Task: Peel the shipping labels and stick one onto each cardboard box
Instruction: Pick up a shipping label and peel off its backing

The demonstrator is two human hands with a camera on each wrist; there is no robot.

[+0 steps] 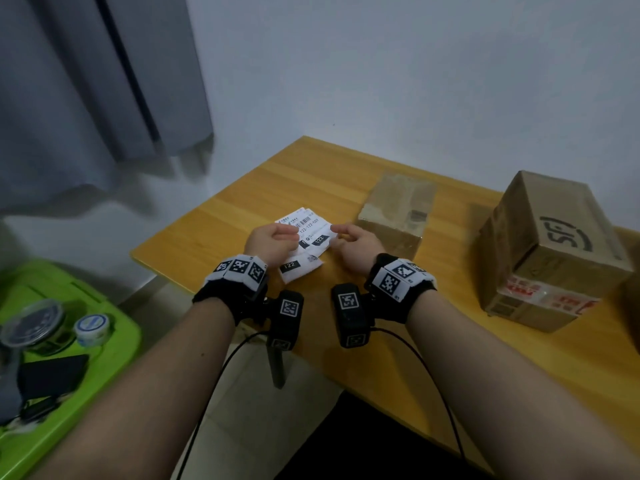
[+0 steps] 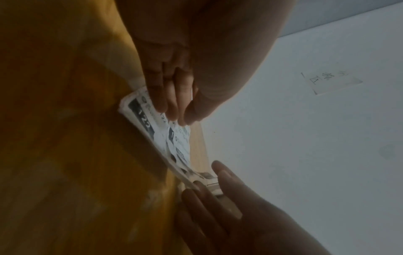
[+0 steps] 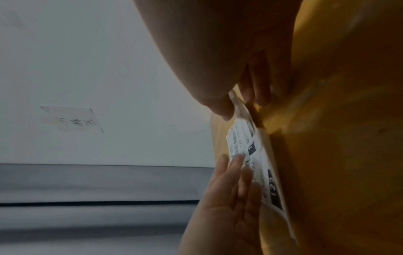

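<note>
Head view: two cardboard boxes (image 1: 394,216) (apart), three overlapping labels (image 1: 304,244).

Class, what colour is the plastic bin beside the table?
Bright lime green bin; the head view shows it best.

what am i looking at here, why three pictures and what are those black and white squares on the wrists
No robot here: a person works with bare hands. The head view comes from a camera worn on the head, looking down. The other two come from cameras strapped to each wrist, looking along the fingers. The patterned squares sit on the wristbands and cameras; what they are for the pictures do not tell.

On the wooden table stand two cardboard boxes: a small one and a bigger one. Near the table's left end lie the shipping labels, white sheets overlapping.

The left hand pinches the labels' left side, the right hand pinches a corner on the right. The boxes do not yet seem to carry one of these labels.
</note>
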